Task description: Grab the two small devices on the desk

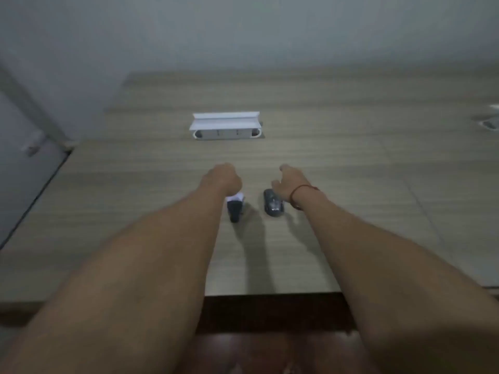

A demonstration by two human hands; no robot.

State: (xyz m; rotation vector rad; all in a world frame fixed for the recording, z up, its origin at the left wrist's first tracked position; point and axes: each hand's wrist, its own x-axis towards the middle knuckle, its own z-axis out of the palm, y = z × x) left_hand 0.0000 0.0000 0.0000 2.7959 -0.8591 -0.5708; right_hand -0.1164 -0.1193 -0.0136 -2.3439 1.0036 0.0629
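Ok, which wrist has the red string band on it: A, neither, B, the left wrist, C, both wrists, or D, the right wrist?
D: the red string band circles the wrist behind the right hand, next to the dark computer mouse, while the wrist behind the left hand is bare.

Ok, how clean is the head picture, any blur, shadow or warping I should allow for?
Head view: dim, soft all over; the left hand and right hand are smeared; forearm shadows run toward the near edge of the table; the print on the dark mouse is unreadable; wide-angle lens bends the table edges.
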